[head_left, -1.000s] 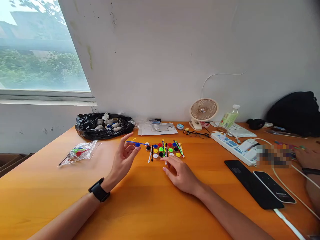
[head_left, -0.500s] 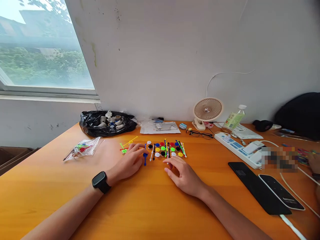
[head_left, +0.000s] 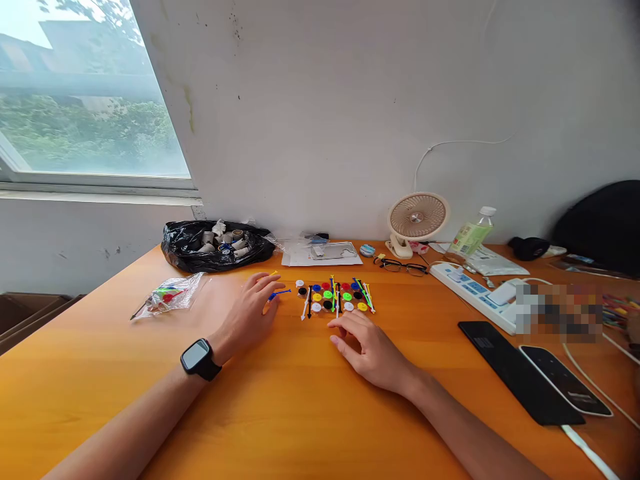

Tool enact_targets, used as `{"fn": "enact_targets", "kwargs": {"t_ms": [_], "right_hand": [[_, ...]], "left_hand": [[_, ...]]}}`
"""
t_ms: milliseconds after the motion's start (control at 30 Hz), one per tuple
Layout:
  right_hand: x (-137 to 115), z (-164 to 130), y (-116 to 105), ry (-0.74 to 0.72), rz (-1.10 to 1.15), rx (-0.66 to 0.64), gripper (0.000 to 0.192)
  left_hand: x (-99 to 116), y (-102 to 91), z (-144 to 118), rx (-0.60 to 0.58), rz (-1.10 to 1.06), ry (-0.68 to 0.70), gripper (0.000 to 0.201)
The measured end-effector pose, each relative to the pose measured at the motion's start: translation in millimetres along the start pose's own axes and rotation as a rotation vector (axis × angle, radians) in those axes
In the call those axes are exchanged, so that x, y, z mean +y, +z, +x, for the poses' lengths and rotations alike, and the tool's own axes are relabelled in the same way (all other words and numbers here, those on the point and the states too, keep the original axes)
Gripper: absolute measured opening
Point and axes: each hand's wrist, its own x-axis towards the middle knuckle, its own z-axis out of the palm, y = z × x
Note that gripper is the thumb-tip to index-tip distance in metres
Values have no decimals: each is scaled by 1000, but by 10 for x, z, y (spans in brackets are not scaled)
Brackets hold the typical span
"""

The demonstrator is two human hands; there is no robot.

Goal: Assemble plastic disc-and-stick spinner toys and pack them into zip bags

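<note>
My left hand point(head_left: 251, 315), a black watch on its wrist, is over the table left of the coloured pieces. Its thumb and fingers close on a blue plastic arrow point(head_left: 283, 291) that points right. Part of a yellow arrow point(head_left: 274, 273) shows behind those fingers. Small round discs in several colours, such as a yellow disc point(head_left: 363, 307), lie in rows at the centre. A white arrow point(head_left: 305, 305) and a black arrow point(head_left: 309, 303) lie at their left side. My right hand point(head_left: 367, 347) rests just in front of the rows, fingers loosely curved and apart, holding nothing visible.
A clear bag of coloured pieces point(head_left: 167, 297) lies at left, below a black plastic bag point(head_left: 215, 247). Behind the discs are papers point(head_left: 325, 255), glasses point(head_left: 400, 267) and a fan point(head_left: 417, 217). At right are a power strip point(head_left: 473, 297), a bottle point(head_left: 473, 233) and a black phone-like slab point(head_left: 515, 373).
My left hand has moved left and slightly away, taking the blue arrow from beside the discs and turning it sideways. My right hand has barely moved.
</note>
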Motion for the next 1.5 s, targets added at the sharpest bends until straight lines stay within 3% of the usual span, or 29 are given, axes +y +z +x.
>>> {"fn": "enact_targets", "kwargs": {"t_ms": [100, 200, 333, 500, 600, 1100, 1233, 1500], "right_hand": [[-8, 3, 1, -9, -3, -1, 15], [-9, 5, -1, -14, -6, -6, 15], [-22, 1, -10, -15, -14, 2, 13], [-48, -6, -10, -12, -33, -33, 13], [-45, -7, -8, -13, -38, -35, 14], [-65, -14, -38, 2, -64, -81, 11], [-47, -14, -30, 4, -63, -81, 11], [-36, -3, -27, 15, -70, -105, 13]], "left_hand": [[236, 34, -6, -108, -98, 89, 43], [369, 74, -12, -197, -123, 133, 34], [345, 92, -9, -203, -125, 106, 23], [343, 77, 7, -205, -57, 113, 34], [362, 85, 13, -239, -26, 132, 29], [236, 171, -18, -170, -30, -15, 16], [150, 179, -35, -130, -88, -126, 15], [-74, 267, 54, 6, -75, -124, 21]]}}
